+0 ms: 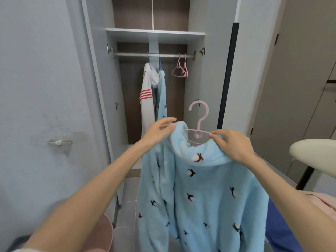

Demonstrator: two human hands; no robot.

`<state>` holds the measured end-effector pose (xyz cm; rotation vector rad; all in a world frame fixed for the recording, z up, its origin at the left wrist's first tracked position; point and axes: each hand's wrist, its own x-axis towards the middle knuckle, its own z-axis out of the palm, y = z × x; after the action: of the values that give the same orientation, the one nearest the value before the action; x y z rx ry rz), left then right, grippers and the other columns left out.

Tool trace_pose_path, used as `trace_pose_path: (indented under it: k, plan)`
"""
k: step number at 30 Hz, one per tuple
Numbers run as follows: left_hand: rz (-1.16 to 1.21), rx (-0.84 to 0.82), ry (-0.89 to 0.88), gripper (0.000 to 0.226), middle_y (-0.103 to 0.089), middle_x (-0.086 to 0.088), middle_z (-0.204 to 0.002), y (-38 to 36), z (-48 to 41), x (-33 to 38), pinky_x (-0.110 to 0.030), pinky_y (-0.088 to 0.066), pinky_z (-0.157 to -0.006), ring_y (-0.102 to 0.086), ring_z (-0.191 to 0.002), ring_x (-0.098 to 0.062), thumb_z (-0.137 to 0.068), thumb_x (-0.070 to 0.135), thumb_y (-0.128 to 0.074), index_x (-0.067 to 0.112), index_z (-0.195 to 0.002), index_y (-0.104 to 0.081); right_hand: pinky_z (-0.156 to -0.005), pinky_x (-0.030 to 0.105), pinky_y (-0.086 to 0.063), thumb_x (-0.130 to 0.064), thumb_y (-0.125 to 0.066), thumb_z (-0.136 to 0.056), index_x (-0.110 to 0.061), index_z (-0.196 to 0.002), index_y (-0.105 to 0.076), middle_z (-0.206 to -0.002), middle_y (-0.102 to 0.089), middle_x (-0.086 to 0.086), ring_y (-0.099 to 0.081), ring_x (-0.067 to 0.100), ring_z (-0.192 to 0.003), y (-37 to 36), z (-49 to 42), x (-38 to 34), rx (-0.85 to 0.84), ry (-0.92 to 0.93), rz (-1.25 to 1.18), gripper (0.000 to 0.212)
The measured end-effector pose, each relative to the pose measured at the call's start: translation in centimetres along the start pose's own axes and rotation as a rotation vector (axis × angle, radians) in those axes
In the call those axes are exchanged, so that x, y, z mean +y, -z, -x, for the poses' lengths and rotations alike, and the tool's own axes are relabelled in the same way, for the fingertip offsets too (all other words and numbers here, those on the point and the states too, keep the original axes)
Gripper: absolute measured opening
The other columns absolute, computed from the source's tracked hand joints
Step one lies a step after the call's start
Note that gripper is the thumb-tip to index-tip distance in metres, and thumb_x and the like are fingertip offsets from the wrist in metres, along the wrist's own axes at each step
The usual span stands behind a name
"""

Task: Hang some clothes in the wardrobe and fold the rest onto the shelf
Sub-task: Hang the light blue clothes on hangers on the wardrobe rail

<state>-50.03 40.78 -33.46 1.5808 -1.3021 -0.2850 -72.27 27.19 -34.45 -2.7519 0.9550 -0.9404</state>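
A light blue fleece top (205, 193) with small dark bird prints hangs in front of me on a pink hanger (199, 122). My right hand (231, 144) grips the collar and the hanger's right arm. My left hand (160, 130) touches the collar's left edge with loosely bent fingers. Behind them the wardrobe stands open. Its rail (154, 55) carries a white jacket with red stripes (147, 99), a matching blue garment (161, 95) and two bare pink hangers (180, 70). A white shelf (154, 33) runs above the rail.
The wardrobe's left door (45, 106) is swung open close to my left arm. A black-edged right door (229, 75) stands open too. A pale rounded object (312, 155) on a black leg is at the right. Pink fabric (325, 202) lies at the lower right.
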Motion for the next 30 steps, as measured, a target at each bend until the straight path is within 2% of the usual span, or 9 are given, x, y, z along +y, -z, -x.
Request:
trace_pose_path:
  k: [4,8,11,14,17,20,23,27,30]
  plan:
    - [-0.355,0.117,0.113,0.045,-0.035,-0.009,-0.144,0.2,2.3,-5.0,-0.031,-0.018,-0.109,-0.026,-0.135,-0.024,-0.097,0.021,-0.049,0.021,-0.141,-0.040,-0.067,0.030,-0.035,-0.050,-0.046,-0.094,-0.043,-0.100,-0.067,-0.102,-0.070,-0.010,-0.057,0.016,-0.088,-1.1,0.8,0.6,0.061,-0.156,-0.190,0.023]
    - [-0.301,0.248,0.066,0.065,-0.022,-0.008,-0.146,0.1,3.5,-6.9,-0.020,-0.021,-0.100,-0.027,-0.129,-0.016,-0.093,0.018,-0.057,0.027,-0.148,-0.022,-0.079,0.036,-0.049,-0.044,-0.052,-0.092,-0.045,-0.087,-0.066,-0.097,-0.069,-0.015,-0.061,0.013,-0.094,-0.8,0.3,-0.3,0.063,-0.170,-0.476,0.015]
    - [-0.226,0.478,-0.032,0.052,-0.036,0.000,-0.136,1.1,2.7,-6.2,-0.020,-0.027,-0.098,-0.035,-0.116,-0.006,-0.094,0.007,-0.050,0.021,-0.142,-0.034,-0.084,0.036,-0.051,-0.040,-0.055,-0.092,-0.036,-0.088,-0.070,-0.095,-0.071,-0.013,-0.063,0.013,-0.095,-0.6,0.0,-0.8,0.075,-0.168,-0.581,0.017]
    - [-0.199,0.607,0.005,0.028,-0.060,-0.007,-0.116,3.4,1.7,-5.9,-0.019,-0.039,-0.082,-0.057,-0.105,-0.023,-0.094,-0.002,-0.042,0.007,-0.114,-0.059,-0.080,0.028,-0.049,-0.036,-0.057,-0.093,-0.031,-0.085,-0.072,-0.089,-0.070,-0.017,-0.063,0.007,-0.090,-0.7,0.1,-0.9,0.099,-0.183,-0.653,0.018]
    - [-0.265,0.514,0.005,0.015,-0.063,-0.005,-0.103,4.5,1.6,-5.9,-0.019,-0.039,-0.073,-0.058,-0.089,-0.018,-0.093,0.017,-0.057,0.009,-0.104,-0.062,-0.077,0.021,-0.047,-0.034,-0.058,-0.092,-0.026,-0.084,-0.073,-0.086,-0.070,-0.017,-0.062,0.002,-0.084,-1.1,0.3,-1.0,0.094,-0.202,-0.706,0.019]
    - [-0.293,0.436,0.057,0.030,-0.052,-0.004,-0.105,3.7,1.9,-6.3,-0.030,-0.044,-0.077,-0.051,-0.090,-0.016,-0.088,0.030,-0.064,0.009,-0.106,-0.055,-0.067,0.009,-0.045,-0.030,-0.058,-0.092,-0.025,-0.081,-0.072,-0.082,-0.070,-0.014,-0.061,-0.005,-0.074,-1.1,0.3,-1.7,0.061,-0.180,-0.776,0.019]
    - [-0.289,0.577,0.064,0.013,-0.049,-0.011,-0.103,3.4,2.1,-6.5,-0.033,-0.044,-0.080,-0.047,-0.087,-0.018,-0.093,0.014,-0.055,0.001,-0.096,-0.056,-0.069,0.009,-0.045,-0.030,-0.059,-0.092,-0.027,-0.080,-0.073,-0.084,-0.071,-0.012,-0.061,-0.006,-0.076,-1.0,0.6,-1.8,0.042,-0.149,-0.767,0.019]
    - [-0.252,0.707,0.014,0.010,-0.047,-0.008,-0.095,4.1,2.5,-6.1,-0.013,-0.032,-0.064,-0.043,-0.080,-0.015,-0.098,0.008,-0.041,0.011,-0.092,-0.049,-0.072,0.029,-0.045,-0.042,-0.053,-0.093,-0.036,-0.084,-0.068,-0.091,-0.069,-0.018,-0.060,0.008,-0.087,-1.3,1.2,-0.3,0.119,-0.167,-0.543,0.019]
    - [-0.224,0.724,-0.010,0.009,-0.049,-0.001,-0.081,5.5,2.3,-5.4,-0.008,-0.033,-0.052,-0.043,-0.064,-0.008,-0.100,0.011,-0.035,0.013,-0.094,-0.043,-0.064,0.016,-0.031,-0.046,-0.049,-0.094,-0.040,-0.095,-0.067,-0.094,-0.058,-0.026,-0.047,0.002,-0.084,-2.0,1.9,0.5,0.182,-0.135,-0.309,0.019]
